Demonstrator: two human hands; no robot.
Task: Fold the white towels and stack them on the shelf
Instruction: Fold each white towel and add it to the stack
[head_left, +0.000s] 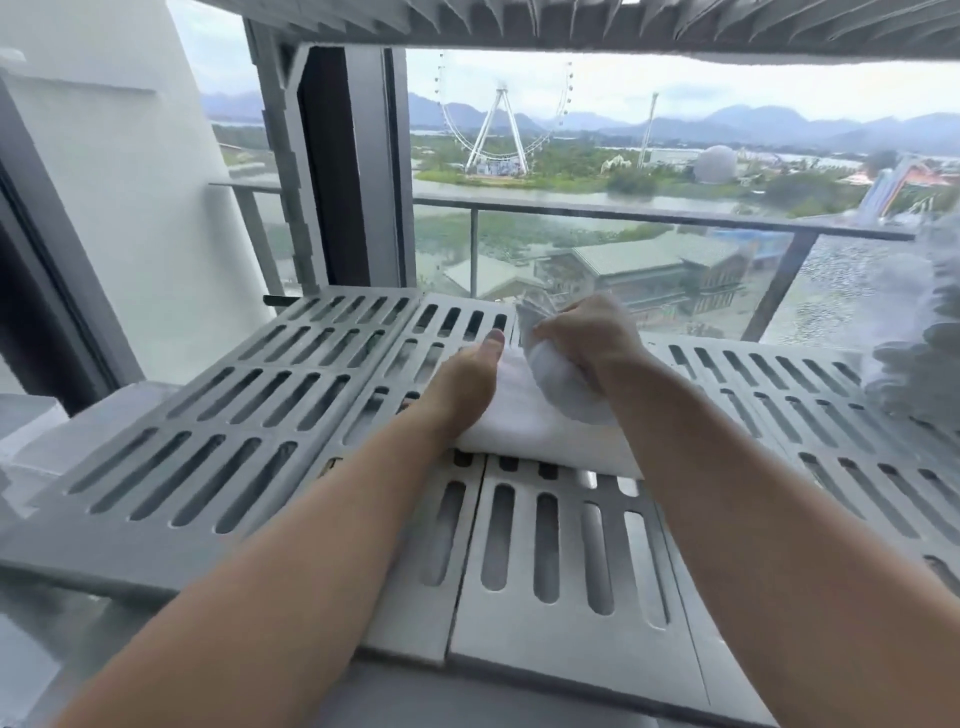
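A folded white towel (524, 415) lies on the grey slotted shelf (218, 415), near its middle. My left hand (462, 384) rests flat on the towel's left edge, thumb stretched forward. My right hand (587, 338) is closed around a bunched part of white towel (561, 384) and holds it just above the folded one's far right part. Whether the bunch belongs to the same towel or is a second one, I cannot tell. My forearms hide the towel's near right corner.
Another slotted shelf (571, 26) hangs overhead. At the right edge sits a blurred pale heap (919, 364) on the shelf. Beyond the shelf runs a glass balcony railing (623, 213). A white wall (104, 182) and dark door frame (31, 260) stand to the left.
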